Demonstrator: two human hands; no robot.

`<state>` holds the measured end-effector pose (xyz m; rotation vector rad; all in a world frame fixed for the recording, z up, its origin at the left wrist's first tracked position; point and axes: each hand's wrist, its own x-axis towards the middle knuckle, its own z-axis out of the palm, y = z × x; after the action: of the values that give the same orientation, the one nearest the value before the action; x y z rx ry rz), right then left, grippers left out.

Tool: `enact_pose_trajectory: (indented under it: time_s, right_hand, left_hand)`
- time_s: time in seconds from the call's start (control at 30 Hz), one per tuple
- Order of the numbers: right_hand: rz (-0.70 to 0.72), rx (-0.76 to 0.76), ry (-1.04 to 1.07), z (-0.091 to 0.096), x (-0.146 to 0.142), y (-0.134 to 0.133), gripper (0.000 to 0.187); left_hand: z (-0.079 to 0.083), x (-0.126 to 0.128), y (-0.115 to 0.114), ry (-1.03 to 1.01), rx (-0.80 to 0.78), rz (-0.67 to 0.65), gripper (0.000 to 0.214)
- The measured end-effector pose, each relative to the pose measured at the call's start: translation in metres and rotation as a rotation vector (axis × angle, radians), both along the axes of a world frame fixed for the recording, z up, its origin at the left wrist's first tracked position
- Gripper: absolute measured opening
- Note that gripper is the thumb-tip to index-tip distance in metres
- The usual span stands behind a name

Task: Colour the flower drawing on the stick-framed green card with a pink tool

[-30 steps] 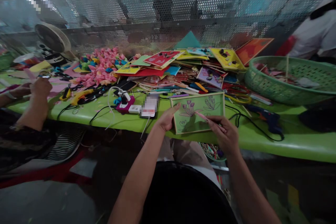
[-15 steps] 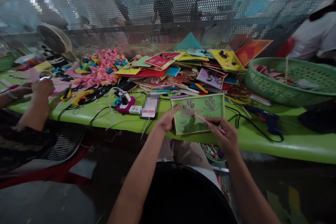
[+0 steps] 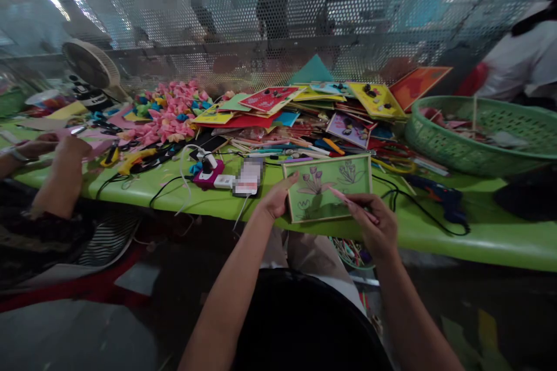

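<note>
A green framed picture (image 3: 322,203) with a pale rim and drawn tulips is tilted up at the table's front edge. My left hand (image 3: 278,197) is closed on its left side, thumb over the frame. In my right hand (image 3: 375,217) is a slim pink pen (image 3: 348,199), pinched between the fingers. The pen's tip points at the picture, near the leaves of the left tulip cluster; whether it touches the surface I cannot tell. My right fingers cover the picture's lower right corner.
Behind lie stacked coloured picture panels (image 3: 270,98), several pens and pink paper flowers (image 3: 174,107). A green basket (image 3: 483,145) and a glue gun (image 3: 444,197) are at right. A phone (image 3: 249,177) and a purple power strip (image 3: 208,175) stand left. Another person's hands (image 3: 72,145) work at far left.
My right hand has shifted slightly right with the pen, whose tip has moved off the tulip stems. My left hand and the picture stay almost still. The other person's hands have moved a little.
</note>
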<state>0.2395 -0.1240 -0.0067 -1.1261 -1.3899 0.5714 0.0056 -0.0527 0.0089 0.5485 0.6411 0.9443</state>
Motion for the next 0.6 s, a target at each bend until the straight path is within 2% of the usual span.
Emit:
enact_pose_trajectory:
  time_s: [0.2,0.3,0.4,0.6]
  right_hand:
    - [0.035,-0.004,-0.061,0.002,-0.001,0.001,0.017]
    - [0.008,-0.006,-0.046,0.002,0.000,0.001,0.018]
    - [-0.023,-0.005,-0.016,0.001,0.000,0.001,0.019]
    - [0.020,0.003,-0.067,0.003,-0.001,0.001,0.017]
  left_hand:
    - [0.009,0.002,-0.003,0.013,-0.027,-0.013,0.034]
    - [0.012,0.003,-0.004,0.049,-0.048,0.019,0.034]
    - [0.010,0.002,-0.004,0.052,-0.048,0.034,0.034]
    - [0.003,0.002,-0.001,0.011,-0.020,0.011,0.035]
